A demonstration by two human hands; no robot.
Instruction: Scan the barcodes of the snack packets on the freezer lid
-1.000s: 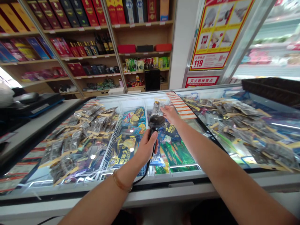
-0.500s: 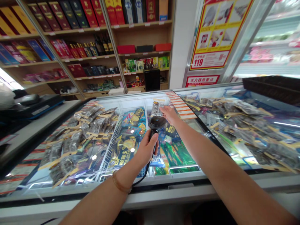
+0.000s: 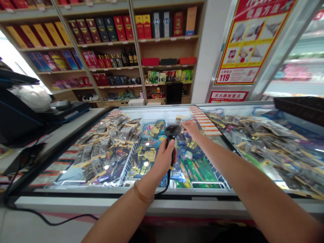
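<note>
My left hand (image 3: 165,158) is wrapped around the handle of a black barcode scanner (image 3: 173,130), its head raised over the glass top of a chest freezer (image 3: 157,199). A black cord hangs from the handle. Farther out, my right hand (image 3: 191,128) pinches the edge of a small clear snack packet (image 3: 178,120), just beyond the scanner head. The scanner hides part of the packet's lower side. Under the glass lie blue and black ice cream packs (image 3: 149,157) and green wrapped ones (image 3: 198,170).
Piles of clear packets with tan strips lie on the left (image 3: 101,146) and right (image 3: 268,141) of the freezer top. A dark tray (image 3: 300,109) stands far right, a scale-like device (image 3: 68,109) on the left counter. Shelves with boxes (image 3: 124,28) and bottles line the back wall.
The view has swung left and up, so things appear lower and farther right. Both hands keep their holds on the scanner and the packet, which stay close together.
</note>
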